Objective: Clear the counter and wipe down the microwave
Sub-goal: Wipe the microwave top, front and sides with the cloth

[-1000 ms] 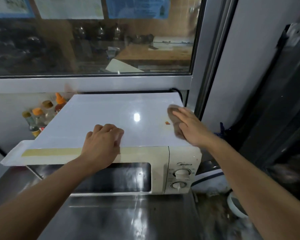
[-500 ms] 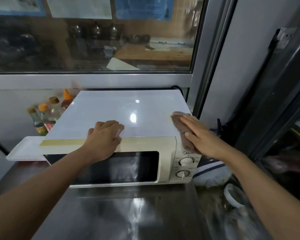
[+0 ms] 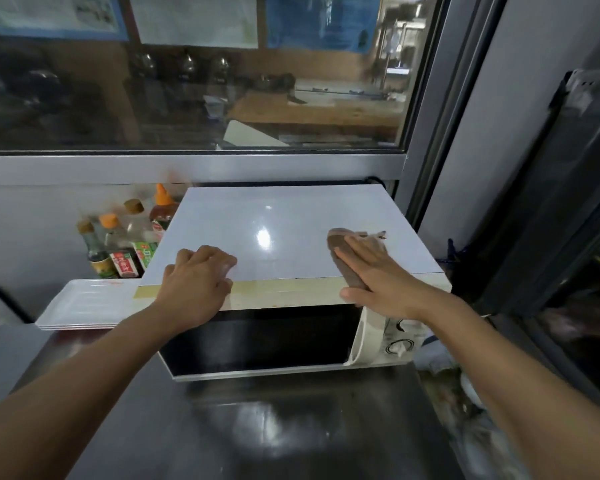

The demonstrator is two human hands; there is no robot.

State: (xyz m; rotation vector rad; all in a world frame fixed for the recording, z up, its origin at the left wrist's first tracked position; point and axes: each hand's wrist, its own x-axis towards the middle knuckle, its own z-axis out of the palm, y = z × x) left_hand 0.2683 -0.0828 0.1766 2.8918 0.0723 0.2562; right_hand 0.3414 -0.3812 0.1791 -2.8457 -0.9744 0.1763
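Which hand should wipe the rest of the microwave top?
Probably the right hand: it already presses the brown cloth flat on the microwave top. The left hand only rests at the front edge.

Since a second ago, we have drawn our right hand and the brown wiping cloth under it from the rear right corner of the cream microwave's white top forward. The small orange spot near that corner has gone.
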